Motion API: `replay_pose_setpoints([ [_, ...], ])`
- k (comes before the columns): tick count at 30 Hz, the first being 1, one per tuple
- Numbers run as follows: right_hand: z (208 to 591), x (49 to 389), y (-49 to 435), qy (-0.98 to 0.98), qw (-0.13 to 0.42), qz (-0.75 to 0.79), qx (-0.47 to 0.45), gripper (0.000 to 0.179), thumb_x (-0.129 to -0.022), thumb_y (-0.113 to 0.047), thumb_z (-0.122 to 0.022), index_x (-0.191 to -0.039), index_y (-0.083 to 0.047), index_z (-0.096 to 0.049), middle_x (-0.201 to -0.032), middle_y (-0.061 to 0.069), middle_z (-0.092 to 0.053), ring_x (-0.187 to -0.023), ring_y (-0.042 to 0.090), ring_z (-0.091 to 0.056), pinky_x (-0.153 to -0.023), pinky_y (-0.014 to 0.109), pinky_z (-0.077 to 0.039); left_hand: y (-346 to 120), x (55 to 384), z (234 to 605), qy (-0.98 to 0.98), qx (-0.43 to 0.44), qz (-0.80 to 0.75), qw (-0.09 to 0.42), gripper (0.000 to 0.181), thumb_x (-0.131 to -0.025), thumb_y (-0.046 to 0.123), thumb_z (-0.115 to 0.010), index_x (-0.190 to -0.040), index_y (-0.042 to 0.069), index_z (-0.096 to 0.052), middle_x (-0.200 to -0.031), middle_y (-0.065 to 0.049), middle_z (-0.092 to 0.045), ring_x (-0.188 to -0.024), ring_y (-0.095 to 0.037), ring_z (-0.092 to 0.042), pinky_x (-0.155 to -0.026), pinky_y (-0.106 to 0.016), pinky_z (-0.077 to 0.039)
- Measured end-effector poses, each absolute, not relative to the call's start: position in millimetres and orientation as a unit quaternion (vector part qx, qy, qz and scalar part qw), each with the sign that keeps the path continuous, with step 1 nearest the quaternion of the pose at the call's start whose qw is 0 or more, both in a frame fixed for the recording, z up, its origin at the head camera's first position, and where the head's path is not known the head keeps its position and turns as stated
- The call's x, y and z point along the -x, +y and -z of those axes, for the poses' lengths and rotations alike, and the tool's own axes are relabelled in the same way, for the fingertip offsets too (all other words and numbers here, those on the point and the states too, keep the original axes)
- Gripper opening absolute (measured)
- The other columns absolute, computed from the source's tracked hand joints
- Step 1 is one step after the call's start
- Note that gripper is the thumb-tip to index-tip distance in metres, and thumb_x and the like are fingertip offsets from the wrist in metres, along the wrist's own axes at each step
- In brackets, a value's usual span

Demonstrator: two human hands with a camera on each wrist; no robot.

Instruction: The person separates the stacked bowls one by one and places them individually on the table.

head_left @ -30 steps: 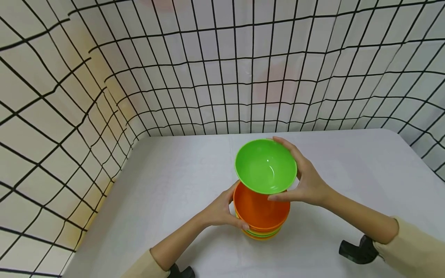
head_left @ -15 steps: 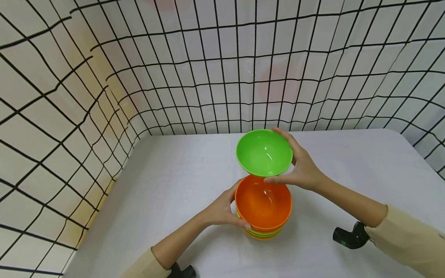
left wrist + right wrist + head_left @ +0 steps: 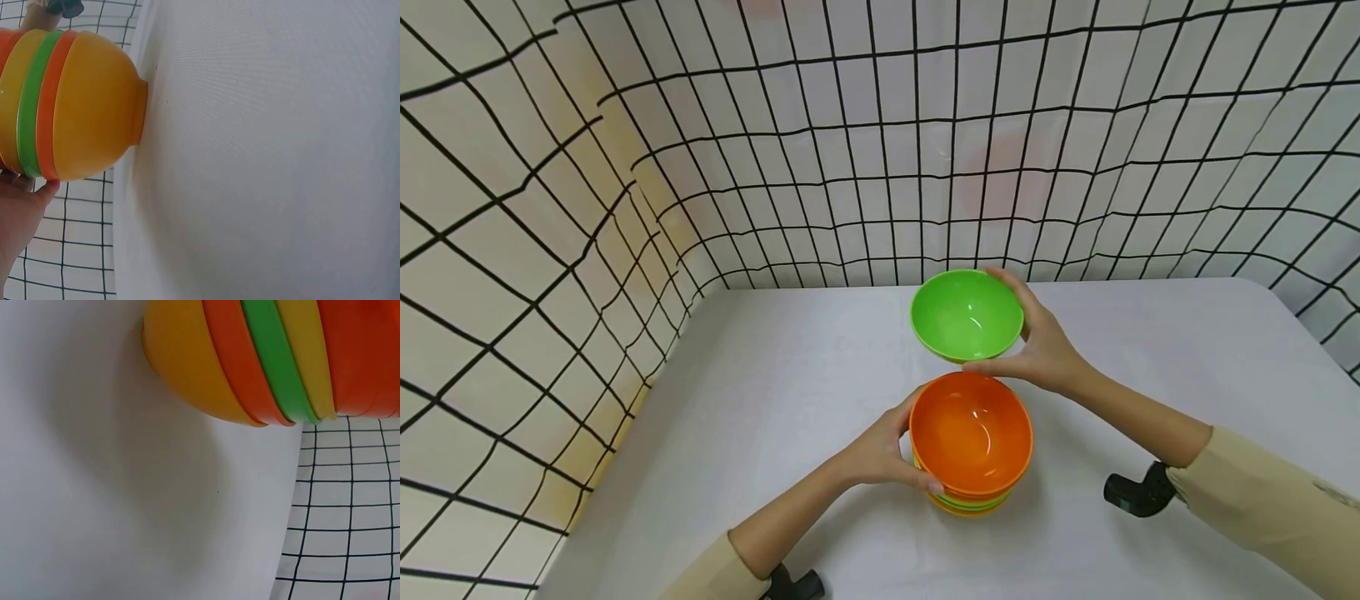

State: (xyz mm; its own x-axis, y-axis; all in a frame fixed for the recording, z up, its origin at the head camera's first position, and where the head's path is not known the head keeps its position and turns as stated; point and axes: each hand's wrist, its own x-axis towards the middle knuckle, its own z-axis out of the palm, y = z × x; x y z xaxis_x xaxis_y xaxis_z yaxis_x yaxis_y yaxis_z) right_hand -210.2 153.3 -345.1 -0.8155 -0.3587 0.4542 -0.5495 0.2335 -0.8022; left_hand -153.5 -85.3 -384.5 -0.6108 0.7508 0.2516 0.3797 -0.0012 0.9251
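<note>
A green bowl (image 3: 967,315) is gripped by my right hand (image 3: 1037,350), thumb at its near rim and fingers round the far right side. A sliver of yellow shows beneath its near edge. Closer to me stands a stack of nested bowls, topped by an orange bowl (image 3: 972,433). My left hand (image 3: 883,450) holds the stack's left side, thumb in front and fingers behind. Lower down, the left wrist view has a yellow bowl, a green bowl (image 3: 36,103), another orange bowl (image 3: 47,106) and a yellow-orange bottom bowl (image 3: 94,106). My right hand is outside the right wrist view.
The stack stands on a white-covered table (image 3: 805,358). A black wire grid (image 3: 880,150) rises at the back and sides, with white sheeting behind it. Black wrist devices, such as the one on the right sleeve (image 3: 1138,492), hang below both forearms.
My right hand has carried the green bowl away from me, off the top of the stack, so more of the orange bowl shows. My left hand stays on the stack.
</note>
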Motion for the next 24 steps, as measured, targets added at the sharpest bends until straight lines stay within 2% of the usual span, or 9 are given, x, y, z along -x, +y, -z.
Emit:
replay_pose_setpoints([
  [9,350.6,223.8,149.6,-0.79,0.082,-0.541,-0.276,0.107,-0.058,-0.002,-0.085,-0.144,-0.014,-0.023,-0.138,0.007,-0.039,-0.117,0.023,-0.045,-0.095,0.016,-0.041,-85.6,156.2,389.2,0.687,-0.414,-0.575,0.16,0.101,-0.068,0.057,-0.072,-0.142,0.007,-0.027,-0.139,-0.011,-0.042,-0.123,-0.014,-0.043,-0.105,-0.035,-0.035],
  [16,363.8,238.1,143.0,-0.795,0.065,-0.542,-0.264,0.107,-0.06,-0.008,-0.086,-0.145,-0.017,-0.021,-0.14,0.008,-0.037,-0.119,0.025,-0.044,-0.102,0.045,-0.038,-85.8,164.2,407.3,0.685,-0.416,-0.576,0.157,0.101,-0.066,0.056,-0.073,-0.144,0.013,-0.026,-0.139,-0.007,-0.042,-0.124,-0.015,-0.042,-0.106,-0.035,-0.035],
  [19,370.7,244.3,139.7,-0.802,0.056,-0.54,-0.25,0.106,-0.061,-0.012,-0.086,-0.145,-0.017,-0.021,-0.14,0.009,-0.037,-0.12,0.027,-0.044,-0.102,0.049,-0.037,-85.4,166.6,413.7,0.685,-0.418,-0.576,0.156,0.099,-0.066,0.057,-0.073,-0.143,0.016,-0.026,-0.139,-0.004,-0.042,-0.124,-0.016,-0.043,-0.105,-0.035,-0.036],
  [21,375.0,248.5,136.8,-0.807,0.05,-0.537,-0.24,0.105,-0.062,-0.014,-0.086,-0.145,-0.017,-0.021,-0.14,0.009,-0.037,-0.12,0.027,-0.044,-0.102,0.049,-0.037,-85.9,167.1,415.0,0.685,-0.417,-0.576,0.159,0.095,-0.067,0.051,-0.076,-0.143,0.019,-0.027,-0.138,-0.001,-0.043,-0.123,-0.016,-0.043,-0.105,-0.035,-0.036],
  [24,380.2,254.5,132.7,-0.815,0.041,-0.532,-0.225,0.105,-0.063,-0.016,-0.085,-0.146,-0.018,-0.02,-0.139,0.01,-0.038,-0.119,0.028,-0.045,-0.102,0.049,-0.038,-86.0,167.1,414.7,0.687,-0.413,-0.576,0.162,0.093,-0.067,0.026,-0.083,-0.142,0.023,-0.028,-0.137,0.003,-0.044,-0.123,-0.015,-0.043,-0.105,-0.034,-0.036],
])
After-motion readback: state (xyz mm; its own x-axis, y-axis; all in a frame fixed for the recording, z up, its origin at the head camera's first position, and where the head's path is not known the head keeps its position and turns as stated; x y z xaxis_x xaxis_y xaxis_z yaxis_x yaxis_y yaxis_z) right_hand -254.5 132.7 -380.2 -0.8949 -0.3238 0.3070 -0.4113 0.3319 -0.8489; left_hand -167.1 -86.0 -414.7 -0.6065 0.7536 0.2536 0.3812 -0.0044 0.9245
